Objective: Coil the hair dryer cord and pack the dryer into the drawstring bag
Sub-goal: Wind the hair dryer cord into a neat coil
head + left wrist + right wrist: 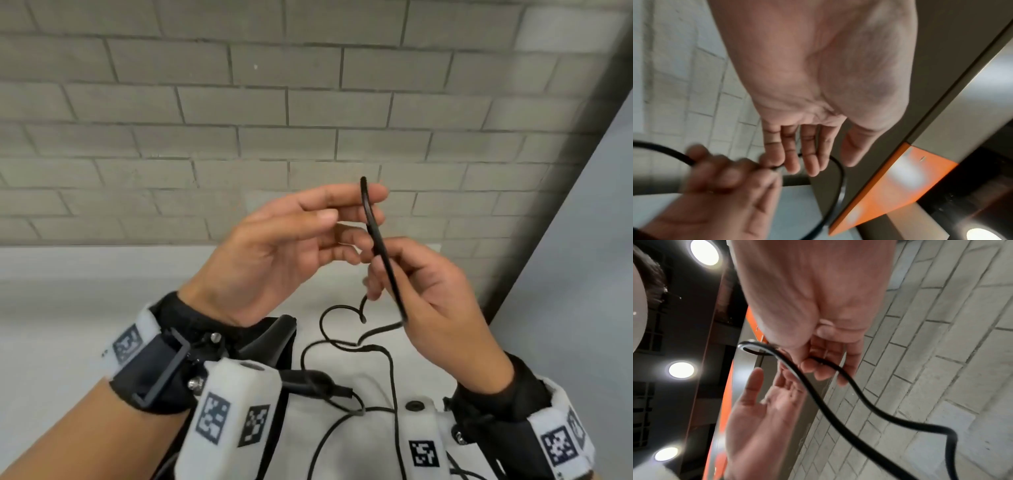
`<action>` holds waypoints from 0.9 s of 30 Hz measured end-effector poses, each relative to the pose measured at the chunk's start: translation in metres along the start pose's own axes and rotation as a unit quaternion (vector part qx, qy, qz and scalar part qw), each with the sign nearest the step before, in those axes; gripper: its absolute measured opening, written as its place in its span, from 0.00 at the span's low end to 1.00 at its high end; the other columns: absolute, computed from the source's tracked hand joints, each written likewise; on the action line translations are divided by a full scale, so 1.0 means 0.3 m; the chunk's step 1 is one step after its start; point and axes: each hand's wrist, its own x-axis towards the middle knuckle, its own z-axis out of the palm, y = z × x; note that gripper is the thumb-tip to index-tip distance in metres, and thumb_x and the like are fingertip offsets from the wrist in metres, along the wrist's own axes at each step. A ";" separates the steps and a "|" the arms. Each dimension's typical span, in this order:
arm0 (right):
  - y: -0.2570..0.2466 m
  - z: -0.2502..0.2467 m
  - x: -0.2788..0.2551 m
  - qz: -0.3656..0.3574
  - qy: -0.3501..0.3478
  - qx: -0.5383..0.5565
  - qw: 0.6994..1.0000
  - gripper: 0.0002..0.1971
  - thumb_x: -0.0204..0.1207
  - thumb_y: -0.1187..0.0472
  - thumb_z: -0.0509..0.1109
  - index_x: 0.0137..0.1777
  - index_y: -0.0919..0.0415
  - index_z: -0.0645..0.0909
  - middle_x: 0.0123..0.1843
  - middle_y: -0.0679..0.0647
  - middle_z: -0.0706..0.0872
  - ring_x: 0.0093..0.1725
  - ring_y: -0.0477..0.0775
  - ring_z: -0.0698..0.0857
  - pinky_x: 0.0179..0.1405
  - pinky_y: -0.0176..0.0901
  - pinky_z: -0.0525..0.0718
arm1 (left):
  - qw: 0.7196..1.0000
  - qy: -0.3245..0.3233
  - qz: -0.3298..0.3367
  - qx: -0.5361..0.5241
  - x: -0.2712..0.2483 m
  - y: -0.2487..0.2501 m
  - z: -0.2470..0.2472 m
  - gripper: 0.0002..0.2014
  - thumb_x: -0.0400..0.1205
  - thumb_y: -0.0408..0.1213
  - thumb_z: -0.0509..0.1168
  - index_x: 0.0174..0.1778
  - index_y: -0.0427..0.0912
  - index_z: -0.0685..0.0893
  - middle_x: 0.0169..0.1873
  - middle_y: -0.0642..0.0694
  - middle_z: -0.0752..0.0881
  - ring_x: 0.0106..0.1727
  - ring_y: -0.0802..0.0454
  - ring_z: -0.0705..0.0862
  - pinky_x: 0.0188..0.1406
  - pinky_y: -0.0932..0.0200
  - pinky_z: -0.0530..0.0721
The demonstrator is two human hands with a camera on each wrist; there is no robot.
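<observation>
Nearest the camera, two wrist cameras (236,407) frame one pale drawstring bag (373,442) on the table (68,308). The right hand (428,298) pinches one black cord (380,246), raised in a loop; the left hand (270,253) waits with straight fingers, holding nothing. Most cord lies loose, so coiling seems just begun and packing remains. The dryer (270,339) is only partly visible.

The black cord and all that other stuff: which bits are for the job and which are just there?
For the job:
black cord, pinched by the right hand
left hand, open beside it
white bag

Just there:
brick wall
ceiling lights
orange strip
</observation>
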 end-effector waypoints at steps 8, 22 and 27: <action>-0.058 -0.104 0.085 -0.020 0.117 0.013 0.993 0.05 0.83 0.63 0.67 0.51 0.57 0.86 0.32 0.51 0.83 0.24 0.50 0.74 0.23 0.44 0.75 | 0.937 -0.098 -0.105 0.318 -0.076 -0.336 0.062 0.34 0.76 0.66 0.68 0.69 0.44 0.75 0.64 0.48 0.81 0.66 0.56 0.79 0.71 0.50 0.76; 0.143 -0.416 0.067 0.076 0.233 -0.188 0.951 0.03 0.80 0.53 0.71 0.45 0.47 0.85 0.40 0.52 0.90 0.38 0.48 0.85 0.41 0.53 0.84 | 0.971 0.164 -0.157 -0.075 -0.240 -0.273 -0.103 0.17 0.74 0.47 0.77 0.32 0.41 0.79 0.23 0.51 0.57 0.18 0.59 0.55 0.16 0.73 0.60; 0.335 -0.357 -0.093 0.221 0.057 -0.236 0.945 0.07 0.78 0.62 0.74 0.40 0.49 0.85 0.35 0.51 0.90 0.35 0.54 0.86 0.38 0.44 0.83 | 0.939 0.050 -0.050 -0.338 -0.254 -0.107 -0.194 0.20 0.93 0.41 0.45 0.69 0.30 0.72 0.31 0.47 0.66 0.24 0.55 0.61 0.25 0.59 0.66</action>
